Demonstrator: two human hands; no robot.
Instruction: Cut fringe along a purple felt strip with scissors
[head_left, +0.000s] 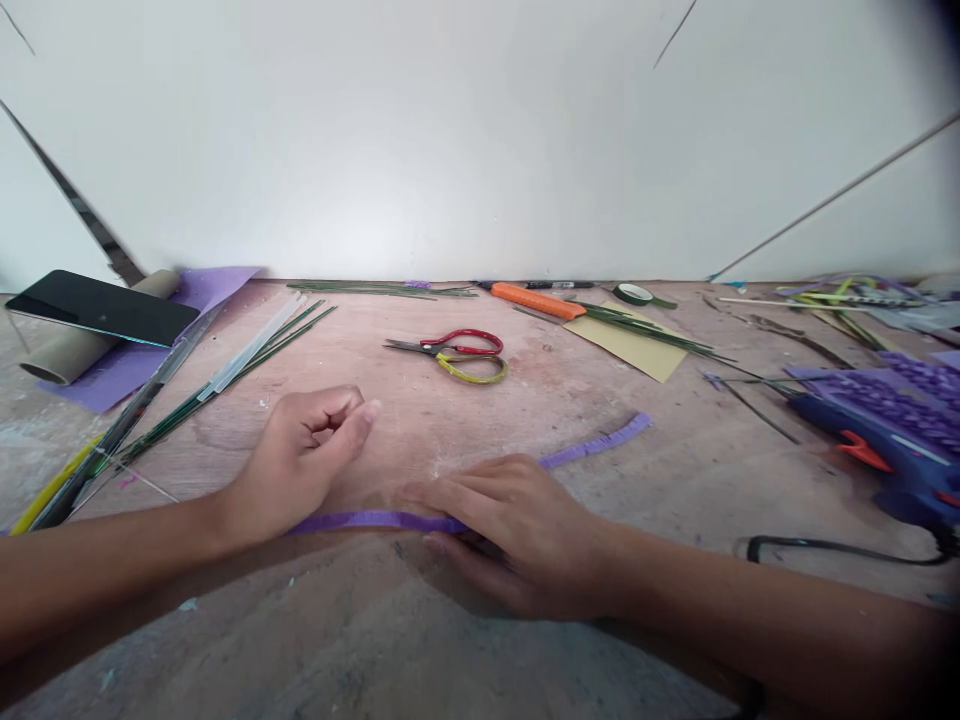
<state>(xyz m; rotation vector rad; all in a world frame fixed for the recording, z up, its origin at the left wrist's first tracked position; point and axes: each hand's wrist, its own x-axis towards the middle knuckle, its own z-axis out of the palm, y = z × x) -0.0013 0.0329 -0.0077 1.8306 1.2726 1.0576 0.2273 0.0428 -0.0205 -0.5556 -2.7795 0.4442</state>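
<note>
Strip: a purple paper strip (375, 521) lies flat on the wooden table (420, 420), near the person; its long axis runs left to right, the right end curving far-right.
Left hand (300, 460): fingers curled into a loose fist holding nothing, its heel resting on the strip's left part.
Right hand (517, 530): fingers flat and narrow, pressing the strip's middle.
Open room: bare wood between the hands and the scissors (454, 352).
Edges: wall at the far side; glue gun (877, 450) right, wires (225, 375) left.
Containers: cardboard tube (67, 350), far left; contents cannot be told.
</note>
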